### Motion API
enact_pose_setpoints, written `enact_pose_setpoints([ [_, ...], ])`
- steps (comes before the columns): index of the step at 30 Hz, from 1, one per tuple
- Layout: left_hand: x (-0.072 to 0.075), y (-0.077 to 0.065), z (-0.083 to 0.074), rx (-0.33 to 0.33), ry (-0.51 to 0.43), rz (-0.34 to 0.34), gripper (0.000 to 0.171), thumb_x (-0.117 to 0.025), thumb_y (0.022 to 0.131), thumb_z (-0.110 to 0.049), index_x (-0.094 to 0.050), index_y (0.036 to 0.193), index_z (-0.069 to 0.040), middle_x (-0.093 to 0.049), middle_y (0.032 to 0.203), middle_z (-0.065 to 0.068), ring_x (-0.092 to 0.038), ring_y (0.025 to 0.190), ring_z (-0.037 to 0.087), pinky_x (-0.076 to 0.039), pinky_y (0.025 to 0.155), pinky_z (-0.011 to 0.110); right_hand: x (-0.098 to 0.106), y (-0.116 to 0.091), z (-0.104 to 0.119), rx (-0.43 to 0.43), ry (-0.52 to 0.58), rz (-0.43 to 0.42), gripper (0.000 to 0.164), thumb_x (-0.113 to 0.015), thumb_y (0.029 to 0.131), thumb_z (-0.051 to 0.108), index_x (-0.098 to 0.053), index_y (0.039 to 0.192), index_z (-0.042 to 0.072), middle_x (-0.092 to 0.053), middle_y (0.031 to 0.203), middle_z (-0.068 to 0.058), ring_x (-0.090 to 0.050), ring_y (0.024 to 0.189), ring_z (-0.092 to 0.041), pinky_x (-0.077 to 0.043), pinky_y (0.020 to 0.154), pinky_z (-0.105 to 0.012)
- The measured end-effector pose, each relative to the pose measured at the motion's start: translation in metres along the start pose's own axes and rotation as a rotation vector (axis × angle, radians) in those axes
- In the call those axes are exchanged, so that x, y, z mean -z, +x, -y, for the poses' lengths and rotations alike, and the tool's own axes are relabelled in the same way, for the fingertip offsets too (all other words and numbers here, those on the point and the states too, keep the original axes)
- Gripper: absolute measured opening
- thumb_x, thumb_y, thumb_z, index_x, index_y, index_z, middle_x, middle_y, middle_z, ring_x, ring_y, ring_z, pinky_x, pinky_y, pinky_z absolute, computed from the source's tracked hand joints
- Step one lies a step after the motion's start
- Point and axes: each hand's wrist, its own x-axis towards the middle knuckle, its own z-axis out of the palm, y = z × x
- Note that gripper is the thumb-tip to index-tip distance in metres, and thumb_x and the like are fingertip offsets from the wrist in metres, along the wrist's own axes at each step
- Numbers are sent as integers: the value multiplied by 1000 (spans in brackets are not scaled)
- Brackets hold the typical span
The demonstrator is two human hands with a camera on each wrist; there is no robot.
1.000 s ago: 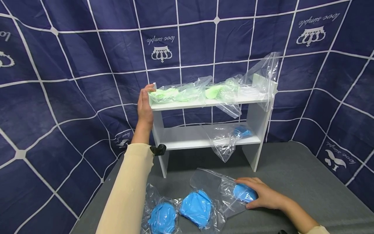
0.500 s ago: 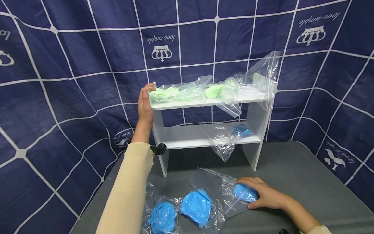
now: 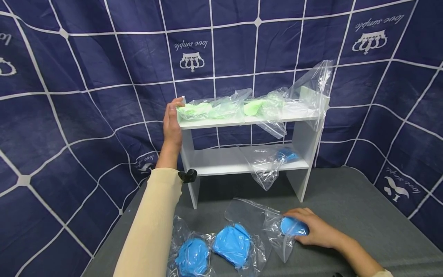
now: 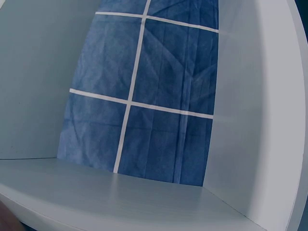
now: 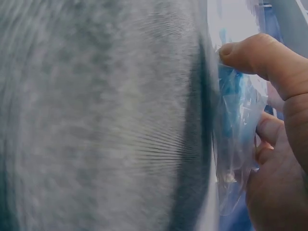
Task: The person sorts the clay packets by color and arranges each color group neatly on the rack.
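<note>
My left hand (image 3: 172,122) grips the upper left end panel of a white two-tier shelf (image 3: 221,169), its fingertips curled over the edge. Low on the right, my right hand (image 3: 317,229) holds a clear zip bag with a flattened blue lump (image 3: 292,226) inside, close to the grey tabletop. In the right wrist view, the thumb of the right hand (image 5: 284,144) lies on one side of the bag (image 5: 236,120) and the fingers on the other. Two more bagged blue lumps, one at left (image 3: 193,257) and one nearer the middle (image 3: 232,246), lie on the table.
Bagged pale green lumps (image 3: 254,107) line the top shelf, and one loose bag end sticks up at its right. A bagged blue lump (image 3: 286,154) sits on the lower shelf, its bag hanging over the front edge. Blue gridded cloth (image 3: 114,77) hangs behind.
My right hand has shifted slightly right with the bagged blue lump, and the bag's loose end has drawn in toward it. The left hand keeps its place on the shelf.
</note>
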Motion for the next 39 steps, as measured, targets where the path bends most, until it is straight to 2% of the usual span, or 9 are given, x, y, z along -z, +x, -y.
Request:
enact_pose_setpoints([
  [3, -1, 0, -1, -3, 5, -3, 34, -26, 104, -14, -52, 109, 8, -49, 147, 25, -37, 146, 33, -24, 121, 27, 6, 1, 3, -1, -11, -37, 69, -88, 63, 18, -65, 128, 15, -65, 123, 5, -51, 108, -5, -50, 84, -26],
  [8, -1, 0, -1, -9, 12, 0, 37, -25, 104, -14, -50, 112, 12, -49, 147, 25, -36, 146, 34, -24, 122, 28, 25, 6, 8, 10, -35, -85, 71, -89, 64, 16, -63, 130, 17, -64, 126, 4, -50, 111, -4, -49, 86, -25],
  [14, 0, 0, -1, -17, 10, -10, 33, -25, 104, -13, -53, 106, 4, -49, 146, 27, -37, 146, 35, -24, 122, 28, 57, 18, 14, 36, -28, -116, 75, -89, 65, 12, -60, 135, 14, -61, 131, -2, -47, 118, -5, -33, 98, -8],
  [22, -1, 0, -1, -15, 24, -5, 33, -26, 104, -13, -52, 107, 7, -49, 146, 27, -36, 146, 36, -23, 122, 28, 107, 40, 29, 53, -9, -155, 78, -88, 66, 6, -58, 138, 13, -58, 137, -3, -42, 124, -1, -29, 100, -6],
  [26, -1, 1, -2, -29, 30, -6, 33, -26, 103, -12, -52, 107, 8, -49, 145, 28, -37, 146, 36, -24, 122, 28, 127, 61, 36, 68, -25, -171, 79, -88, 68, 5, -56, 140, 14, -56, 140, -4, -42, 124, -1, -33, 97, -13],
  [30, 0, 3, -2, -38, 38, -14, 36, -27, 103, -13, -50, 110, 12, -50, 144, 28, -37, 146, 36, -24, 122, 27, 138, 90, 33, 66, -44, -157, 74, -85, 72, 6, -56, 140, 14, -56, 141, -7, -44, 124, -11, -37, 95, -27],
  [36, 0, 2, 0, -24, 22, -21, 32, -27, 103, -13, -54, 105, 5, -50, 144, 28, -38, 144, 35, -25, 121, 27, 136, 129, 25, 42, -30, -147, 64, -82, 76, 9, -58, 136, 9, -58, 136, -12, -49, 114, -23, -40, 89, -37],
  [39, -2, 1, 1, -28, 4, -17, 33, -27, 103, -12, -52, 107, 9, -50, 144, 29, -38, 144, 36, -25, 122, 28, 131, 145, 22, 23, -28, -134, 62, -81, 78, 11, -58, 135, 6, -58, 133, -16, -48, 111, -29, -40, 89, -42],
])
